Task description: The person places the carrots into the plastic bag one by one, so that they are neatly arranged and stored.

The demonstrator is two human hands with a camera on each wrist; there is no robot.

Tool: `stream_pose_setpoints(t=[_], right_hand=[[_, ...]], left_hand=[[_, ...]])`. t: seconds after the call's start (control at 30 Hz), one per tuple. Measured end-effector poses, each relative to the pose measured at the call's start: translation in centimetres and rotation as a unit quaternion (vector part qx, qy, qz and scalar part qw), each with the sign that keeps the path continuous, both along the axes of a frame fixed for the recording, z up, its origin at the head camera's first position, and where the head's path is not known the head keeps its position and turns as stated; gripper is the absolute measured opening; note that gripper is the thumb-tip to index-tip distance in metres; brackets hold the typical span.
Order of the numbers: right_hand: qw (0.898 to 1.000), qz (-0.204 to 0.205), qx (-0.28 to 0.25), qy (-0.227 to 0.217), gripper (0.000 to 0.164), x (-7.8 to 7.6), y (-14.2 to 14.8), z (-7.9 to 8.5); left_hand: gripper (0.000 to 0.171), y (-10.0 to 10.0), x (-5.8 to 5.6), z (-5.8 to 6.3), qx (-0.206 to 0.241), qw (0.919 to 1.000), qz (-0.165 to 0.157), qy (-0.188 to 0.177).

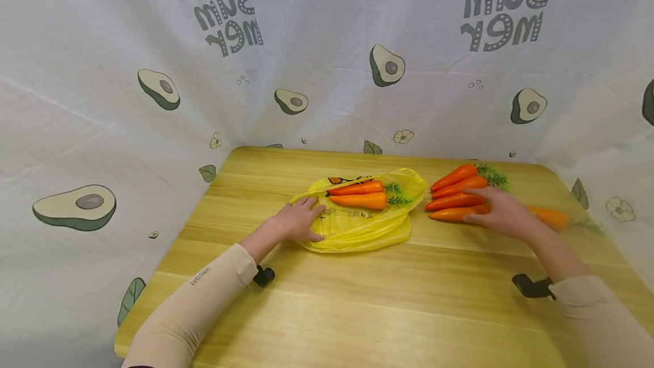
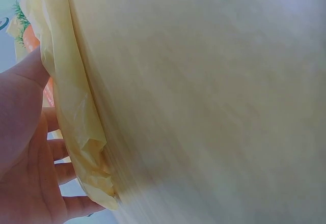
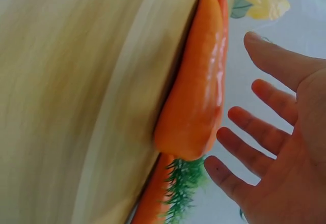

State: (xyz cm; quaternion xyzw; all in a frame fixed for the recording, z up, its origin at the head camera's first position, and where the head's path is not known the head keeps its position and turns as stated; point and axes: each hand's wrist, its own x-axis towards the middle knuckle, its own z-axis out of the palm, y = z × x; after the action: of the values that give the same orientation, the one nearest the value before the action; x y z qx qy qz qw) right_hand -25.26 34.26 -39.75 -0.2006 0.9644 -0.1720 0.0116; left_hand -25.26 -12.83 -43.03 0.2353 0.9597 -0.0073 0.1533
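My left hand [image 1: 301, 221] rests at the left end of a yellow plastic bag [image 1: 368, 240], fingers spread. In the left wrist view, its fingers lie against the rumpled edge of the bag [image 2: 76, 112]. Two carrots with green tops, one of them an orange carrot [image 1: 360, 200], lie side by side within the bag's raised edges. To the right, my right hand [image 1: 498, 209] hovers over a row of several carrots [image 1: 455, 178], partly covering them. In the right wrist view, its fingers are extended and apart beside an orange carrot [image 3: 188, 91], holding nothing.
Another orange carrot [image 1: 549, 217] lies to the right, partly behind my right wrist. The wooden tabletop [image 1: 357, 311] has rounded corners. A white curtain [image 1: 327, 27] printed with avocados and lettering surrounds the table at the back and sides.
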Motion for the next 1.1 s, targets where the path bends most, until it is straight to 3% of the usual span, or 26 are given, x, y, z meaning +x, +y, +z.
stream_pose_setpoints(t=[0.2, 0.37, 0.8, 1.1], right_hand=[[0.999, -0.019, 0.037, -0.008, 0.073, 0.1, 1.0, -0.6], [0.999, -0.023, 0.036, 0.000, 0.066, 0.0, 1.7, -1.3], [0.998, -0.004, 0.055, 0.010, 0.048, 0.1, 2.5, -2.3], [0.996, -0.013, 0.089, 0.015, 0.045, 0.1, 2.3, -2.3]], left_hand=[[0.086, 0.1, 0.2, 0.2, 0.003, 1.0000, 0.001, -0.001], [0.086, 0.1, 0.2, 0.2, 0.004, 1.0000, 0.001, 0.002], [0.086, 0.0, 0.1, -0.2, 0.008, 1.0000, 0.001, 0.000], [0.086, -0.1, 0.2, -0.1, 0.005, 0.9999, 0.003, 0.010]])
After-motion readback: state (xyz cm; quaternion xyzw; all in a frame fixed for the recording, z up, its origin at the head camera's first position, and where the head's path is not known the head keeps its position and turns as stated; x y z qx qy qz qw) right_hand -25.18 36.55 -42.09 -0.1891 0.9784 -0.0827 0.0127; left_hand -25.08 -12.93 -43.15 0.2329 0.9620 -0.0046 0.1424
